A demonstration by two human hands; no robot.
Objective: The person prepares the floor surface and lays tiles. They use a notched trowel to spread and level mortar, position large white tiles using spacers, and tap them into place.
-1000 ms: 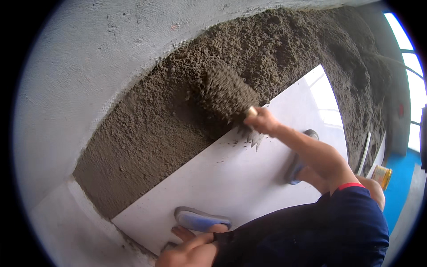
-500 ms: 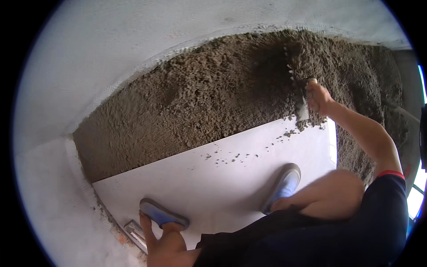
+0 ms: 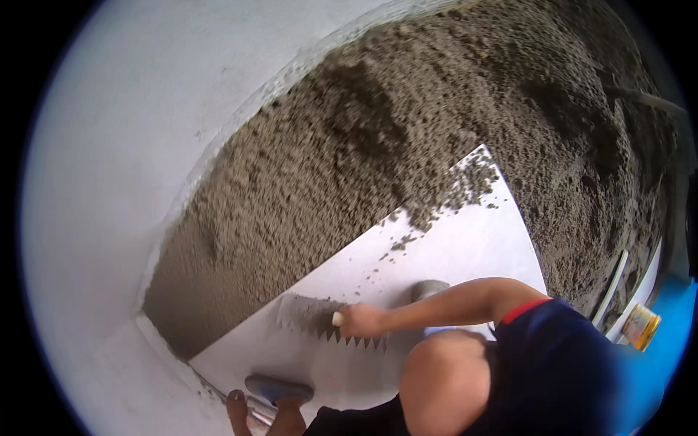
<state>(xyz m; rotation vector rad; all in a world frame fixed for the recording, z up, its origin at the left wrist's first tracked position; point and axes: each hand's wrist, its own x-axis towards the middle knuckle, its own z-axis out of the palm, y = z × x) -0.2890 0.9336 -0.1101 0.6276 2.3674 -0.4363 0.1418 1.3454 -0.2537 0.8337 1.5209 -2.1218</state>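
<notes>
My right hand [image 3: 362,320] is closed round the pale handle of a notched trowel [image 3: 309,314]. The trowel's toothed blade is over the large white tile [image 3: 480,251], close to the edge where the tile meets the grey-brown mortar [image 3: 291,203]. Crumbs of mortar lie scattered on the tile, thickest toward its far corner. Low at the left, my left hand [image 3: 237,404] is beside a metal tool [image 3: 260,413] next to the wall. Its fingers are only partly seen, so their grip is unclear.
I am crouched on the tile in slippers [image 3: 279,389]. A pale wall [image 3: 123,182] borders the mortar on the left. Rough mortar continues along the right, with a pole-like handle [image 3: 647,100] across it. A yellow container [image 3: 641,327] stands by a blue surface [image 3: 672,312].
My right hand has brought the notched trowel from the mortar at the tile's far right edge back leftward over the tile. The whole view has turned. My left hand stays low by the wall.
</notes>
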